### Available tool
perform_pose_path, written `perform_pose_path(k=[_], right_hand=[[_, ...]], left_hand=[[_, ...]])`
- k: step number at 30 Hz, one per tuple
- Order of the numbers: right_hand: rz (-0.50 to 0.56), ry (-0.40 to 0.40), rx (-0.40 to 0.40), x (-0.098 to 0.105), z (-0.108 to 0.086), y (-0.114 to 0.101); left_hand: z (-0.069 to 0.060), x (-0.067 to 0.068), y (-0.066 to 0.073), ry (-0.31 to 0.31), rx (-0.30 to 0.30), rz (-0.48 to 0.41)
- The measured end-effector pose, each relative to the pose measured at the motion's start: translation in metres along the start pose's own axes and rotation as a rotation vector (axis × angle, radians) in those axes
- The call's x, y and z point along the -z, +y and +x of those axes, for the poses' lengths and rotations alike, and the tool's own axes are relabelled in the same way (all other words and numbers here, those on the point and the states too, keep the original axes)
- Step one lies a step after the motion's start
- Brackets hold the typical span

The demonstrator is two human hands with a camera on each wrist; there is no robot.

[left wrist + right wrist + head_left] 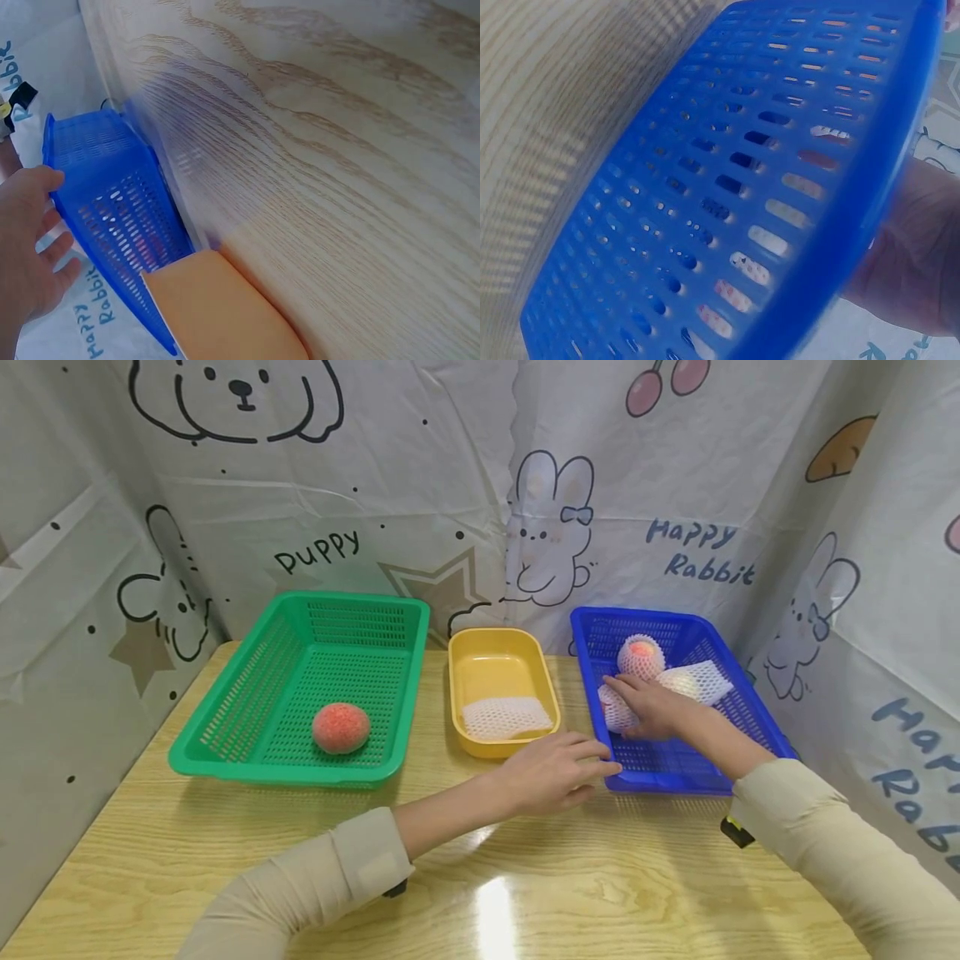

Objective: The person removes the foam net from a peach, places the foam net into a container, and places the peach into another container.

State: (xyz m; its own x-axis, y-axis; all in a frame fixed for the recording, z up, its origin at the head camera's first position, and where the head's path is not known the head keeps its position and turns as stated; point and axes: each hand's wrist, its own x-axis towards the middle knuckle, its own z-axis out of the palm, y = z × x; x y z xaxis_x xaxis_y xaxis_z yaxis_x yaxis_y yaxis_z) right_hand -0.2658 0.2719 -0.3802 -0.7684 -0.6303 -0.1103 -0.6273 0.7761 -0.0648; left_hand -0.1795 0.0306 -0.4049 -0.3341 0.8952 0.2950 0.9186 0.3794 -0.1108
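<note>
My right hand (654, 706) reaches into the blue basket (675, 777) and holds a peach in a white foam net (617, 712) by the basket's left wall. Beside it in that basket are another netted peach (641, 656) and a pale netted fruit (678, 682), its loose net end pointing right. The right wrist view shows the basket wall (727, 150) hiding the right fingers. My left hand (558, 772) is at the basket's near left corner, fingers extended and holding nothing; in the left wrist view the left hand (30, 232) is by the rim.
A green basket (296, 770) stands on the left with one bare pinkish-red peach (341, 728) in it. Between the baskets, a yellow tray (487, 670) holds an empty foam net (506, 718). Behind the wooden table (570, 877) hangs a printed curtain (465, 460).
</note>
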Motion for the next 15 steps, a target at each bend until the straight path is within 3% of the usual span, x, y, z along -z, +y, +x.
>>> perform_pose_path(k=[15], right_hand=[[-0.063, -0.034, -0.066, -0.004, 0.012, 0.002]], left_hand=[[0.004, -0.006, -0.002, 0.076, -0.027, -0.086]])
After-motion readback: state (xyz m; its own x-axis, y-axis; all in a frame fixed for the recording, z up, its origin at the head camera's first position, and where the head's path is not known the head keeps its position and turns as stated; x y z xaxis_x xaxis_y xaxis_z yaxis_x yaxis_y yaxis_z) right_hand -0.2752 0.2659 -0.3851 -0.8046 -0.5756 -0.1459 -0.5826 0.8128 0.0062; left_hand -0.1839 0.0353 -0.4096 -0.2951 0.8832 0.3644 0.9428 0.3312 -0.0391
